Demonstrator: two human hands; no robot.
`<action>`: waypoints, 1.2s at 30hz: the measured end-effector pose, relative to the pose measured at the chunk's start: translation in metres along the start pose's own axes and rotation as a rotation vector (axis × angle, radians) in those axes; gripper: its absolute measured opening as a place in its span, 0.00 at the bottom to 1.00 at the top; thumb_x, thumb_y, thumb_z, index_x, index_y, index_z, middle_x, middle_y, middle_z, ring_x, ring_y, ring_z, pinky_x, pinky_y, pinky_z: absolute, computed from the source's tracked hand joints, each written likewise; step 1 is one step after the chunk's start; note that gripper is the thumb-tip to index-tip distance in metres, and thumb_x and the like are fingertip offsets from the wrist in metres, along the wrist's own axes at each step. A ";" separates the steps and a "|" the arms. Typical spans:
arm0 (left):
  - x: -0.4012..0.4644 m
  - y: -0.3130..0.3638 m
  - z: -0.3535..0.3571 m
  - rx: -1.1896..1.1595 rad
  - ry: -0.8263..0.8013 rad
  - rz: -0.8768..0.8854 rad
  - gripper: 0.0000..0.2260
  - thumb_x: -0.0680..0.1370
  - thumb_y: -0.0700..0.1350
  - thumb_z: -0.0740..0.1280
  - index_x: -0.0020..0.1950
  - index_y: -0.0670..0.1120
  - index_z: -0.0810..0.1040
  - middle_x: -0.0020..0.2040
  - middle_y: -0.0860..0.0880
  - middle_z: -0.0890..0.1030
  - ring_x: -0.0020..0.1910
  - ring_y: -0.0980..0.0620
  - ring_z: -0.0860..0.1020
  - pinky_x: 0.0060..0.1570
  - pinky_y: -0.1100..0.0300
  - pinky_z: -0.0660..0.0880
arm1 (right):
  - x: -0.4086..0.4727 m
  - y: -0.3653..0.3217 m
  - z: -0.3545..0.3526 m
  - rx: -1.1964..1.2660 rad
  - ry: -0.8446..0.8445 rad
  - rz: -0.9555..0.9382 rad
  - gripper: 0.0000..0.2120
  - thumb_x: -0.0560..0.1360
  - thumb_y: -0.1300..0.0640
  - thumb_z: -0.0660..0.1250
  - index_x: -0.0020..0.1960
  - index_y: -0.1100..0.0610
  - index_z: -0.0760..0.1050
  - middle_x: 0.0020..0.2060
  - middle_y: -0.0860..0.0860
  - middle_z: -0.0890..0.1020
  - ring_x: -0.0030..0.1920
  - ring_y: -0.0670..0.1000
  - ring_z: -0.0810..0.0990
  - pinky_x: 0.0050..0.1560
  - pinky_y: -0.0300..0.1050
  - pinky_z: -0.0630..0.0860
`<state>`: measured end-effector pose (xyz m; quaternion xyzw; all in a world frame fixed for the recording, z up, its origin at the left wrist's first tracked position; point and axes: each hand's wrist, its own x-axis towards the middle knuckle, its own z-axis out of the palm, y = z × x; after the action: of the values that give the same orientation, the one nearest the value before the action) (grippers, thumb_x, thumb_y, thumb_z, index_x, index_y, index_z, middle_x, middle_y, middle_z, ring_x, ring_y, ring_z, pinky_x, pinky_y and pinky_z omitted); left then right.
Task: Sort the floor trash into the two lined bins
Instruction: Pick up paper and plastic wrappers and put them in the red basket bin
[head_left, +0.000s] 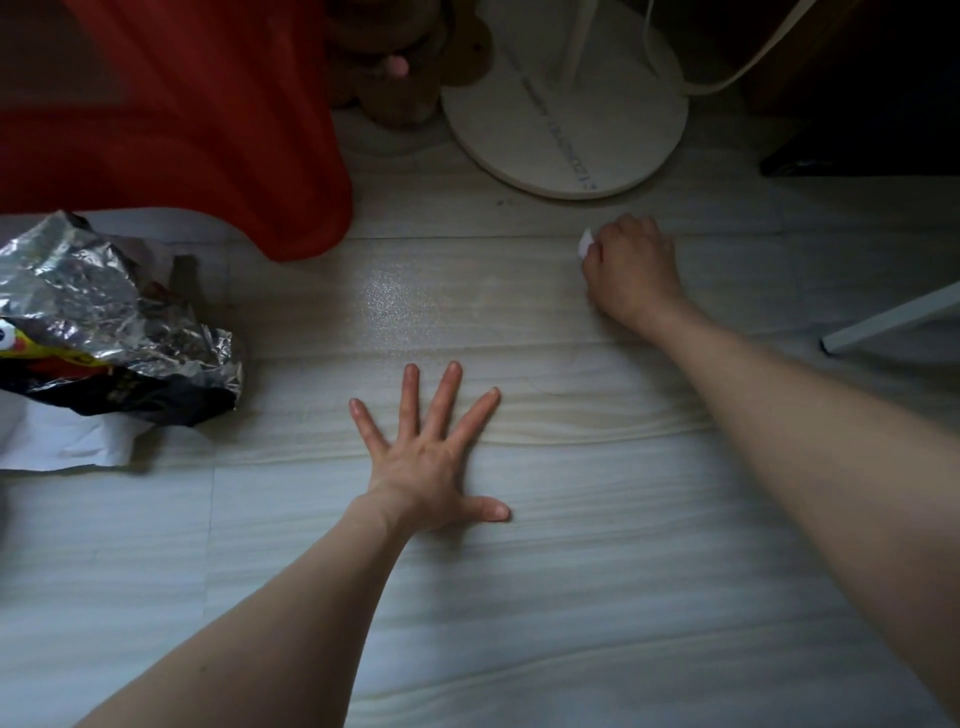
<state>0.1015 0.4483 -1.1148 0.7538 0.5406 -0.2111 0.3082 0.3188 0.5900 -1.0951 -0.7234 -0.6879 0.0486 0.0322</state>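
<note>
Peeking from right hand (631, 270): white scrap (585, 242).

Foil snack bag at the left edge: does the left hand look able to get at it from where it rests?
Probably yes. The left hand lies flat and spread on the floor, holding nothing, and only bare floor separates it from the foil snack bag. The right hand is occupied, holding a small white scrap.

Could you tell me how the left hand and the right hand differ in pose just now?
The left hand lies flat on the floor with fingers spread and straight; the right hand is curled. The left hand holds nothing; the right hand grips a small white scrap. The left hand sits nearer the person; the right hand reaches further, close to the round white base. Both are down at floor level, arms bare.
</note>
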 end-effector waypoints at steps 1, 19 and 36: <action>0.001 0.000 -0.001 0.001 0.005 0.001 0.52 0.60 0.76 0.62 0.66 0.67 0.26 0.64 0.56 0.19 0.64 0.43 0.19 0.56 0.25 0.31 | -0.006 -0.011 0.002 0.117 0.008 -0.001 0.18 0.79 0.53 0.54 0.51 0.65 0.77 0.54 0.63 0.77 0.59 0.62 0.72 0.57 0.51 0.68; 0.003 -0.004 0.003 -0.003 0.053 0.000 0.52 0.60 0.76 0.62 0.68 0.66 0.28 0.71 0.55 0.23 0.68 0.42 0.22 0.56 0.25 0.31 | -0.109 -0.047 0.024 0.158 -0.135 -0.111 0.24 0.74 0.52 0.65 0.66 0.62 0.70 0.65 0.58 0.72 0.65 0.60 0.70 0.63 0.52 0.67; 0.008 -0.001 0.003 0.001 0.071 0.005 0.53 0.59 0.75 0.64 0.70 0.65 0.31 0.71 0.54 0.25 0.68 0.41 0.22 0.56 0.25 0.30 | -0.132 -0.059 0.008 0.327 -0.281 0.553 0.12 0.74 0.50 0.64 0.52 0.58 0.77 0.53 0.60 0.80 0.55 0.62 0.78 0.53 0.49 0.76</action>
<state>0.1028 0.4517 -1.1222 0.7622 0.5493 -0.1839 0.2890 0.2525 0.4614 -1.0926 -0.8539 -0.4467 0.2644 0.0384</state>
